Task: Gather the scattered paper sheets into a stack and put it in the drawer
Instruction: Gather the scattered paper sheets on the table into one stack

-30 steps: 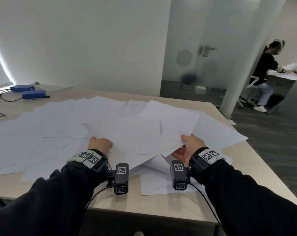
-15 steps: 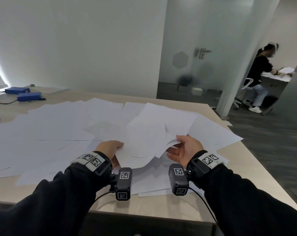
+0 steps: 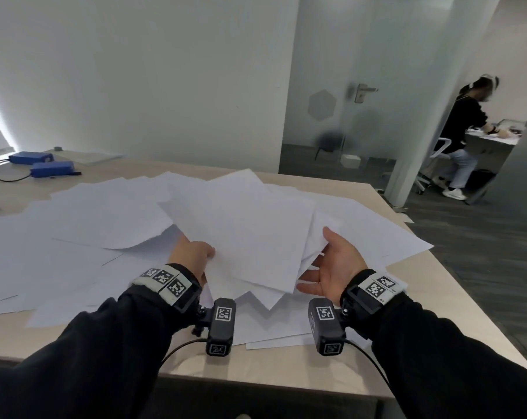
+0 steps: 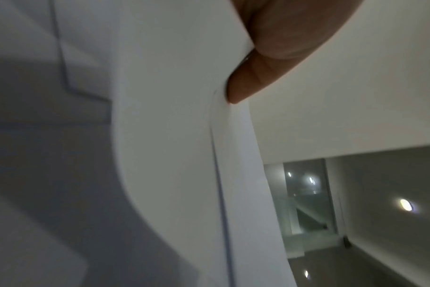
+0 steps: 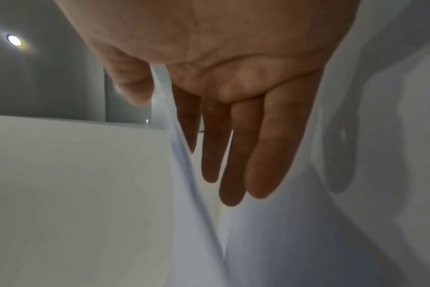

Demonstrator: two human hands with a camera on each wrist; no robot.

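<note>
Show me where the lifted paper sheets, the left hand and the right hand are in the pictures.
lifted paper sheets [image 3: 250, 237]: head view, middle of the top sheet.
left hand [image 3: 192, 255]: head view, back of the hand at the sheets' left edge.
right hand [image 3: 338, 264]: head view, open palm at the sheets' right edge.

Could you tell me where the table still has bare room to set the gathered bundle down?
Bare table runs along the near edge below the wrists, down the right edge, and across the far strip between the blue boxes and the wall. The middle is crowded with loose sheets.
</note>
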